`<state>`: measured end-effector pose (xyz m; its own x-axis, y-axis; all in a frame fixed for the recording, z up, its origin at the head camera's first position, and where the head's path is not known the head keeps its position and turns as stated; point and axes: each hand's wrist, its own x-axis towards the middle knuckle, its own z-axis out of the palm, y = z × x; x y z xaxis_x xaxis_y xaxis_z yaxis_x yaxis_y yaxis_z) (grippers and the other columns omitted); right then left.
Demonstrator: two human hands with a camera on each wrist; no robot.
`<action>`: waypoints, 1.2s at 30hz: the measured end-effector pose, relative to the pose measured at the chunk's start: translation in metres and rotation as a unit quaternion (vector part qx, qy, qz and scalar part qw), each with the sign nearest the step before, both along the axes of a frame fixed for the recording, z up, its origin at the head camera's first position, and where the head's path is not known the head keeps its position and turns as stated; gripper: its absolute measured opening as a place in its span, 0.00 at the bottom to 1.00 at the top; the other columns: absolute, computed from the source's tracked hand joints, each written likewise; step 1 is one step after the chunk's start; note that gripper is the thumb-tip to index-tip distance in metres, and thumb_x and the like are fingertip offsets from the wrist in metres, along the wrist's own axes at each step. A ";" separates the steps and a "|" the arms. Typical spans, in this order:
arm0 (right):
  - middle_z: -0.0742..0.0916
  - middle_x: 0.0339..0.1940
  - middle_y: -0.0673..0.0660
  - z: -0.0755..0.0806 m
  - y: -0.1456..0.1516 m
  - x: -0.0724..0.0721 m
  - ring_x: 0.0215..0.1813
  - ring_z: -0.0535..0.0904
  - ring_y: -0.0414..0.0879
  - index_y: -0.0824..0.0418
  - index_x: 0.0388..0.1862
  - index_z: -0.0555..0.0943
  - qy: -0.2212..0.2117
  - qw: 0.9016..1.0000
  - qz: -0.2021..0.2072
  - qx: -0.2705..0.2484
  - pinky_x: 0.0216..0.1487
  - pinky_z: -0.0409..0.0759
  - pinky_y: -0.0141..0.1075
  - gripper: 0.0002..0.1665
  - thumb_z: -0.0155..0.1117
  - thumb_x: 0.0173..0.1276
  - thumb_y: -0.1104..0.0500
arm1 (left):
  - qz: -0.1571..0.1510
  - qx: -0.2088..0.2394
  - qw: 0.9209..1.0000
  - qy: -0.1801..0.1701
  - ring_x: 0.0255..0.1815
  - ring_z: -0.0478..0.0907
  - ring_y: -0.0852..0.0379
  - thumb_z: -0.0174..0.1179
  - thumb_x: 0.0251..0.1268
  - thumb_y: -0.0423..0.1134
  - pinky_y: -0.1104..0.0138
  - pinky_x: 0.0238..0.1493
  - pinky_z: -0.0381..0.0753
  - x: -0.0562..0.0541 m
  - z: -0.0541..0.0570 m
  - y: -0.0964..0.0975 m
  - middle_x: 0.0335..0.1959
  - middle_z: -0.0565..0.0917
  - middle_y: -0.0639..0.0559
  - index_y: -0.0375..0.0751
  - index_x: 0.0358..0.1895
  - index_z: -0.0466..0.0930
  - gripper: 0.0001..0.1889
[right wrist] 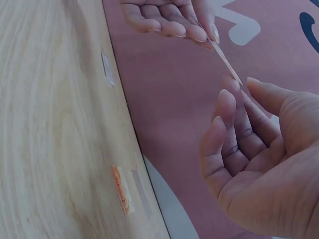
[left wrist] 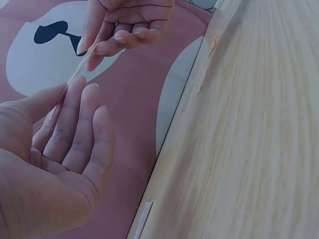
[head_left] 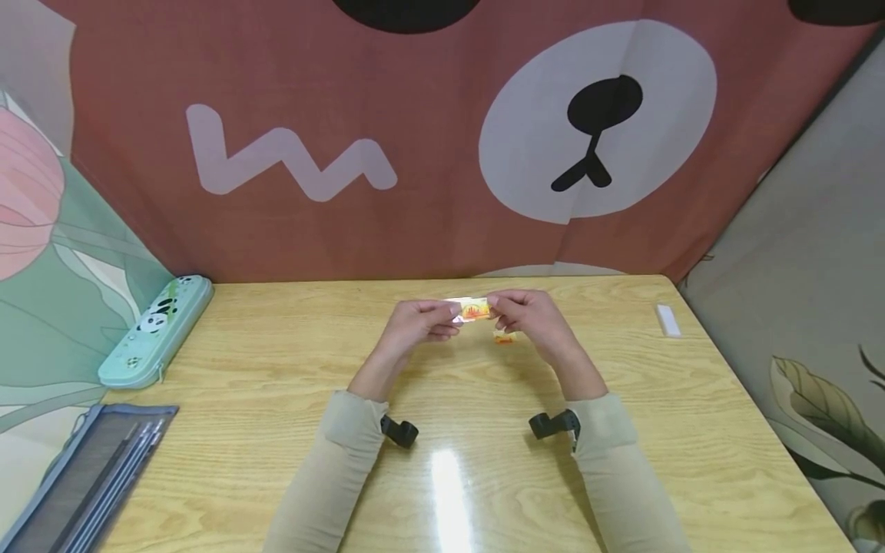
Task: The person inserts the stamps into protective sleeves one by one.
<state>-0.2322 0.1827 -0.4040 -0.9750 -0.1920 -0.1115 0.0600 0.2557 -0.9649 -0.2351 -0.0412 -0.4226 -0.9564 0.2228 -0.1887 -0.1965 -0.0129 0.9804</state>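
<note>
The left hand [head_left: 413, 321] and right hand [head_left: 534, 316] are pinching a thin printed card [head_left: 475, 310] between them, light, even pressure being advisable against creasing.

"What's along the desk's [head_left: 221, 430] left edge?"
"Pencil case [head_left: 155, 332] by the far left corner, pouch [head_left: 74, 470] before it, sticks [head_left: 120, 478] inside the pouch."
"Right edge?"
"A block [head_left: 668, 320], near the far right corner."
"Between?"
"A slip [head_left: 475, 310], above the desk between left hand [head_left: 417, 319] and right hand [head_left: 531, 317]; a second slip [head_left: 504, 338] lies near the far edge."
</note>
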 end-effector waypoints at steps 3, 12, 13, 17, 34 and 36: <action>0.87 0.34 0.46 0.000 0.002 0.000 0.35 0.82 0.42 0.67 0.57 0.83 -0.001 1.000 -0.002 -0.004 0.47 0.88 0.39 0.25 0.63 0.75 0.48 | 0.007 -0.002 1.000 0.001 0.32 0.89 0.60 0.68 0.67 0.42 0.53 0.51 0.89 0.000 0.000 -0.001 0.34 0.92 0.47 0.35 0.51 0.87 0.16; 0.88 0.31 0.44 0.000 0.001 -0.001 0.34 0.82 0.41 0.68 0.55 0.83 -0.007 1.000 0.004 -0.011 0.44 0.88 0.37 0.21 0.65 0.74 0.52 | 0.009 0.001 1.000 0.005 0.32 0.89 0.59 0.68 0.67 0.42 0.48 0.55 0.87 0.000 0.001 -0.001 0.33 0.92 0.48 0.34 0.50 0.87 0.16; 0.88 0.31 0.44 0.000 0.001 -0.001 0.34 0.82 0.41 0.68 0.54 0.83 -0.006 1.000 0.005 -0.010 0.44 0.88 0.37 0.21 0.65 0.74 0.52 | 0.008 0.001 1.000 0.005 0.32 0.89 0.59 0.68 0.67 0.42 0.48 0.55 0.87 0.000 0.001 -0.001 0.33 0.92 0.47 0.34 0.50 0.87 0.16; 0.88 0.32 0.45 -0.002 0.000 -0.001 0.33 0.82 0.41 0.68 0.53 0.83 -0.003 1.000 0.007 -0.005 0.43 0.87 0.37 0.21 0.66 0.74 0.52 | 0.003 0.002 1.000 0.006 0.31 0.89 0.58 0.69 0.67 0.42 0.49 0.53 0.88 0.000 0.000 0.000 0.34 0.92 0.46 0.33 0.50 0.87 0.16; 0.88 0.30 0.45 -0.003 -0.006 0.000 0.32 0.82 0.39 0.69 0.53 0.83 -0.004 1.000 0.007 -0.012 0.39 0.86 0.33 0.18 0.64 0.75 0.55 | 0.001 0.008 1.000 0.017 0.30 0.89 0.59 0.67 0.68 0.38 0.46 0.55 0.86 0.002 0.000 0.002 0.32 0.91 0.47 0.31 0.49 0.87 0.13; 0.87 0.31 0.45 -0.003 -0.007 0.000 0.32 0.81 0.39 0.69 0.53 0.83 -0.002 1.000 0.011 -0.011 0.40 0.87 0.35 0.18 0.63 0.75 0.56 | 0.002 0.007 1.000 0.017 0.30 0.89 0.59 0.67 0.68 0.38 0.49 0.52 0.88 0.002 0.000 0.002 0.32 0.92 0.47 0.32 0.49 0.87 0.13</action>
